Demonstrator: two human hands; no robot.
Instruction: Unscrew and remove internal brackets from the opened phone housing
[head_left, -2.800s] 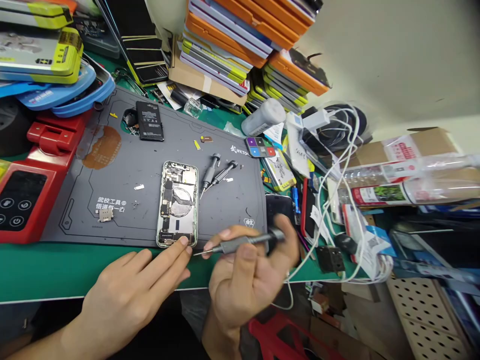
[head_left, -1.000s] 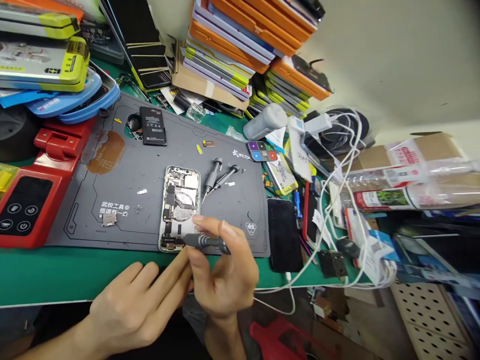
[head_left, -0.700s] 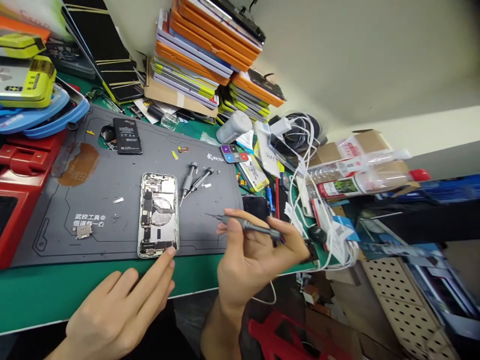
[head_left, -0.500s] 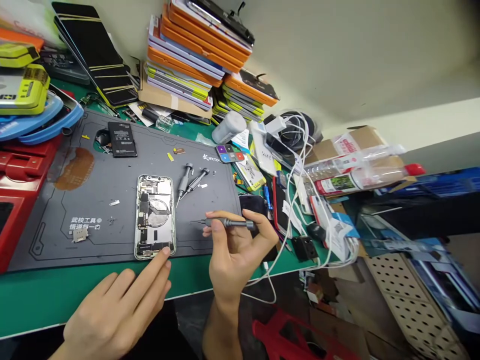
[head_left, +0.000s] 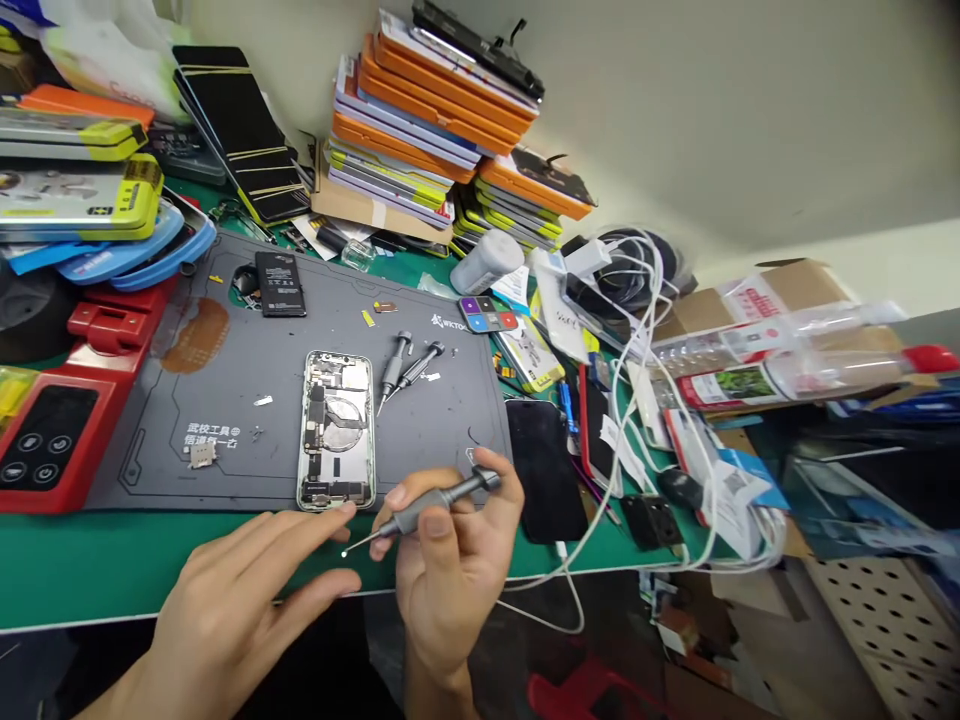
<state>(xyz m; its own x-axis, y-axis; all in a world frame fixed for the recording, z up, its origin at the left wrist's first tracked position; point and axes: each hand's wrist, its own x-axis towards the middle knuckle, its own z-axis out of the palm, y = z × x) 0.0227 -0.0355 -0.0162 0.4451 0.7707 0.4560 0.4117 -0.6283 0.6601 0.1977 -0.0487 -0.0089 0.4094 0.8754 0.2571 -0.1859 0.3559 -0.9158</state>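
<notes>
My right hand (head_left: 454, 560) grips a grey precision screwdriver (head_left: 420, 512), its thin shaft pointing left and down. A tiny bright speck shows at the screwdriver's tip; what it is I cannot make out. My left hand (head_left: 240, 590) is open, thumb apart from the stretched fingers, with the screwdriver tip between them. Its fingertips are at the bottom edge of an opened phone (head_left: 337, 430), whose inner parts are exposed; whether they touch it I cannot tell. Two more screwdrivers (head_left: 405, 370) lie right of the phone on the grey work mat (head_left: 247, 370).
A black battery (head_left: 280, 284) and small metal parts (head_left: 202, 455) lie on the mat. A red device (head_left: 52, 430) with buttons stands left. To the right are a dark phone (head_left: 551, 470), white cables (head_left: 619, 370) and a plastic bottle (head_left: 795, 380). Stacked boxes (head_left: 435, 110) rise behind.
My right hand has drawn the screwdriver left and down, away from the mat and toward my left hand. The left thumb has spread from the fingers. The camera view has shifted left.
</notes>
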